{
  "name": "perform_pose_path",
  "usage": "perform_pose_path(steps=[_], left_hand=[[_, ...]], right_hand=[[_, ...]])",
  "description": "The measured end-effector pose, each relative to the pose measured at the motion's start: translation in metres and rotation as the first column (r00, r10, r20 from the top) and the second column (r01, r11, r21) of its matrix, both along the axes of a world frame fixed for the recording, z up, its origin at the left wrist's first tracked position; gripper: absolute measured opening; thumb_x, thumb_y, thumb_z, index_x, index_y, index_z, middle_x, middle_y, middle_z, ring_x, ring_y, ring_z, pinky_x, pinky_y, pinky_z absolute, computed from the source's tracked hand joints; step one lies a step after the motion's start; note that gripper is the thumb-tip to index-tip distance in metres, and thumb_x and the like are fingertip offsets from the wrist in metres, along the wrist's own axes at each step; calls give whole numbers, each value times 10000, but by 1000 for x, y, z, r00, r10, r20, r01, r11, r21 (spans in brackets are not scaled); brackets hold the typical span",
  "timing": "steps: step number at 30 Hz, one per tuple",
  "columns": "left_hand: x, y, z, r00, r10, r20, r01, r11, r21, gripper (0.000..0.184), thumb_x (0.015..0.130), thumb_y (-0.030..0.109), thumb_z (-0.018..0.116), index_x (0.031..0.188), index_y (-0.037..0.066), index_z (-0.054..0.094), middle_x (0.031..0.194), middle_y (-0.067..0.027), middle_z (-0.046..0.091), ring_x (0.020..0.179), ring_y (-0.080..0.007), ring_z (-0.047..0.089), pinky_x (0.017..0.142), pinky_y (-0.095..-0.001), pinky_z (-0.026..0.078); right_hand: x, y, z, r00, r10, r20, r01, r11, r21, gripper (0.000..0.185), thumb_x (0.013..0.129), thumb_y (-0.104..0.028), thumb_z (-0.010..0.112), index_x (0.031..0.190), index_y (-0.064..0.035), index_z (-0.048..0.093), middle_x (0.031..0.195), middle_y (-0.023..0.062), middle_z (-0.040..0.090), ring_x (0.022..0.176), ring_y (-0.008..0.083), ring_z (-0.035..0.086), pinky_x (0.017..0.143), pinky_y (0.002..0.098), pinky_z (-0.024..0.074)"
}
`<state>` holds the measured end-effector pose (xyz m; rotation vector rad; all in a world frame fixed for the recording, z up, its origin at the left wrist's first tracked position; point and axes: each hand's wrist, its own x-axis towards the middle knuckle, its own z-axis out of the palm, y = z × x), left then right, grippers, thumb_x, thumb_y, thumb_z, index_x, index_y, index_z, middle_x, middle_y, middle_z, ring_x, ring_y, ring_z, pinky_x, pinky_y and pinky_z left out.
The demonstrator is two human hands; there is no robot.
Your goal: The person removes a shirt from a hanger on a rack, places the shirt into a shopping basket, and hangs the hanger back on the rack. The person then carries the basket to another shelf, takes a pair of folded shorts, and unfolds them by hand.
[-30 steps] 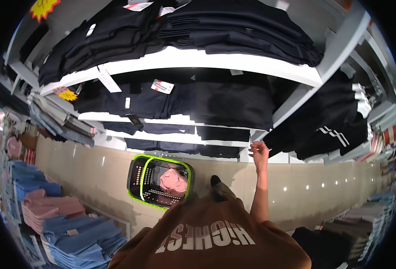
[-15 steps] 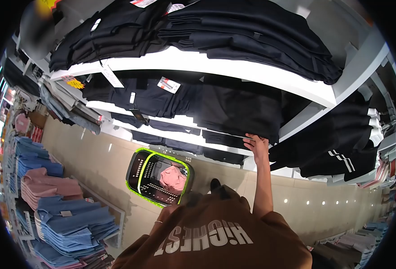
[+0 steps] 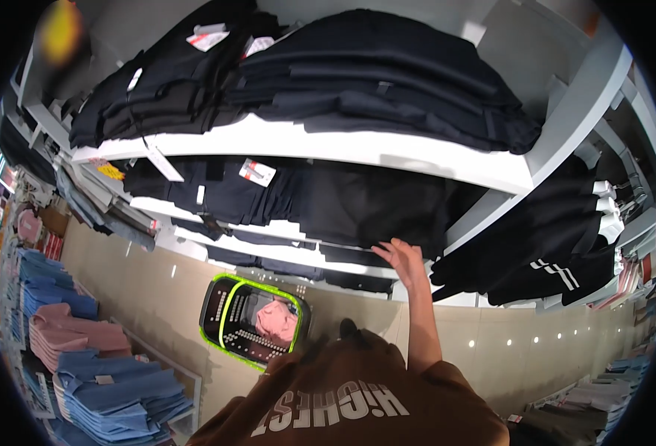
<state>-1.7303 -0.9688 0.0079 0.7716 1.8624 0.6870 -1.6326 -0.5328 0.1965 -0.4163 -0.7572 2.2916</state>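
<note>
My right hand (image 3: pixel 400 260) reaches forward with its fingers apart, the fingertips at the lower front edge of a black folded garment (image 3: pixel 372 204) on the middle shelf. Nothing shows in its grip, and I cannot tell whether it touches the cloth. Only a small part of my left hand (image 3: pixel 281 361) appears, low beside the near rim of a black shopping basket (image 3: pixel 210 318) with bright green edging. Its fingers are hidden behind my body and the rim. Inside the basket lies a pink folded garment (image 3: pixel 276 321).
Dark folded clothes (image 3: pixel 387 70) are stacked on the white upper shelf (image 3: pixel 328 145). Black garments with white stripes (image 3: pixel 554 275) hang at the right. Blue folded clothes (image 3: pixel 116 383) and pink ones (image 3: pixel 75 327) fill a low display at the left. Tiled floor (image 3: pixel 172 279) runs between.
My right hand has shifted left along the garment's lower edge, its fingers still spread. The view has tilted up and turned slightly, so the shelves appear lower and further left.
</note>
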Motion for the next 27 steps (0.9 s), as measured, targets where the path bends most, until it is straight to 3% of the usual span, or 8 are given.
perform_pose_path(steps=[3, 6, 13, 14, 17, 27], left_hand=[[0, 0, -14, 998, 57, 41, -59, 998, 27, 216, 858, 279, 549, 945, 94, 618, 862, -42, 610, 823, -143, 579, 714, -290, 452], [-2, 0, -28, 990, 111, 90, -115, 992, 50, 202, 855, 274, 558, 929, 97, 620, 852, -28, 607, 813, -127, 574, 706, -283, 450], [5, 4, -51, 952, 229, 205, -275, 931, 239, 169, 847, 262, 579, 892, 105, 624, 829, 3, 599, 789, -90, 563, 688, -266, 445], [8, 5, -43, 924, 239, 300, -319, 914, 252, 154, 849, 248, 586, 894, 108, 630, 822, 14, 592, 785, -73, 553, 683, -257, 441], [11, 3, -53, 893, 175, 415, -305, 912, 273, 260, 907, 129, 495, 1124, -2, 553, 1092, -93, 576, 993, -185, 543, 870, -343, 415], [20, 5, -41, 890, 312, 332, -341, 940, 31, 231, 894, 127, 510, 1078, 1, 571, 1038, -89, 588, 942, -180, 553, 830, -335, 429]], right_hand=[[-10, 2, 20, 1000, 10, 5, -10, 999, -49, 198, 797, -7, 594, 986, 51, 567, 919, 127, 613, 886, 253, 611, 876, 523, 476], [-15, 7, 28, 993, 31, 110, -19, 994, -107, 236, 829, -37, 564, 1040, 67, 544, 1031, 153, 601, 938, 276, 606, 857, 474, 496], [-18, 15, 16, 982, 8, 187, 23, 986, -163, 258, 830, -67, 558, 1051, 64, 531, 1068, 183, 576, 980, 317, 583, 857, 477, 492], [-18, 17, 12, 977, 14, 213, 21, 986, -163, 279, 829, -67, 550, 1073, 62, 510, 1097, 191, 561, 1011, 337, 567, 871, 493, 483], [-19, 18, 7, 985, 9, 173, 11, 993, -113, 246, 810, -46, 542, 1031, 59, 530, 1081, 177, 571, 1002, 319, 576, 859, 479, 494], [-17, 12, 8, 992, 33, 121, -10, 982, -188, 266, 815, -15, 511, 1078, 20, 531, 1093, 136, 572, 991, 285, 586, 850, 461, 498]])
